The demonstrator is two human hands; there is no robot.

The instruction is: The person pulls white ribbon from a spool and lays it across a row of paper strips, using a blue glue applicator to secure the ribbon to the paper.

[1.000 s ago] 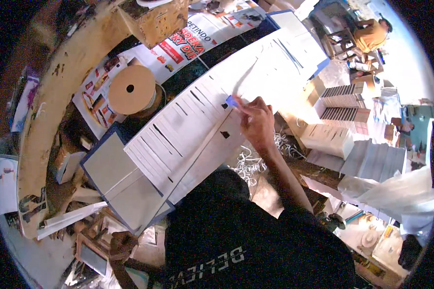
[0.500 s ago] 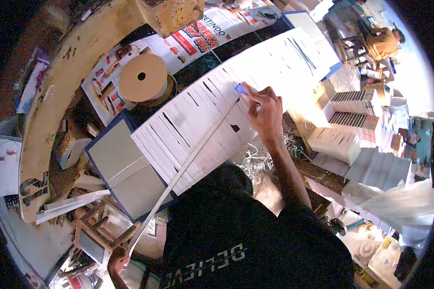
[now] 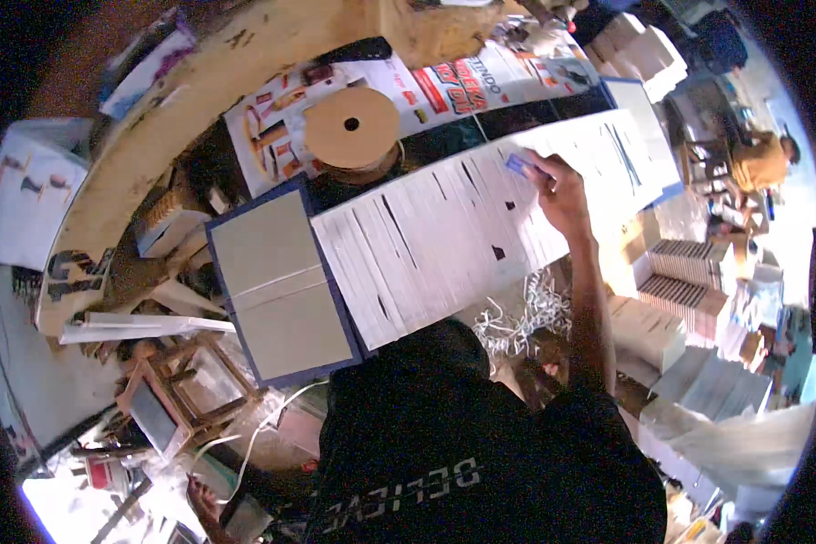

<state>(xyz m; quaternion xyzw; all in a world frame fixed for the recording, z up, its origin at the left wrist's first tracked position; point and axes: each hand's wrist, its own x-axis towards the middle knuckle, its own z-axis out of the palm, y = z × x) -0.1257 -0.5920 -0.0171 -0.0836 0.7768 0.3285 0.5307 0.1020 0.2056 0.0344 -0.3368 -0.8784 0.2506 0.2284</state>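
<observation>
This looks like a bookbinding workshop, with its long row of white paper blocks (image 3: 444,240), grey book cover (image 3: 276,240) edged in blue, cardboard spool (image 3: 326,127), stacked books (image 3: 684,281) and curled white strips (image 3: 528,315) (a tangled heap beside the blocks).

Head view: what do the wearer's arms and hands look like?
Right hand and left hand bare, no gloves. Right forearm bare below a black sleeve. Black shirt with pale, blocky lettering. Left sleeve's end: too dark to tell.
</observation>
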